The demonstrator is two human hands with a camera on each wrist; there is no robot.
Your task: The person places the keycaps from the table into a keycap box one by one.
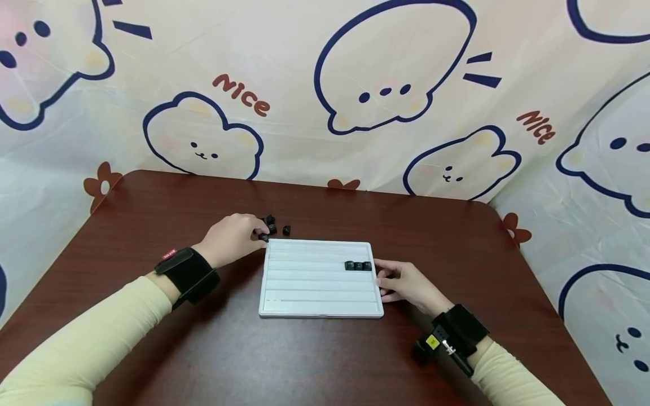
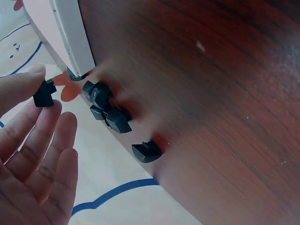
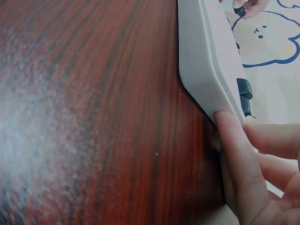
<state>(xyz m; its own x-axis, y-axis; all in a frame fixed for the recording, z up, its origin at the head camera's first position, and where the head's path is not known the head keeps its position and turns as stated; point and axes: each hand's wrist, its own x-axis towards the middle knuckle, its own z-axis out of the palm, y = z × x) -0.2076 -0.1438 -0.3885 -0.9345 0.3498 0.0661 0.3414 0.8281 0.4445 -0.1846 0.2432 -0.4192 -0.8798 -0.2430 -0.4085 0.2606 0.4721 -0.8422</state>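
Note:
My left hand [image 1: 232, 239] pinches a black keycap [image 2: 44, 94] between thumb and fingertips, just off the far left corner of a white ridged tray [image 1: 315, 287]. The stem on the keycap's underside shows in the left wrist view. Three black keycaps [image 1: 358, 265] sit side by side in one row at the tray's right side. My right hand [image 1: 406, 285] holds the tray's right edge; in the right wrist view one digit presses the side wall and another touches the rim beside the keycaps. Loose keycaps [image 2: 110, 112] lie clustered on the table near my left hand.
One more keycap [image 2: 146, 152] lies apart from the cluster. The dark brown wooden table [image 1: 213, 349] carries everything. Behind it hangs a pale cloth [image 1: 289, 56] printed with cartoon figures, close to the table's far edge.

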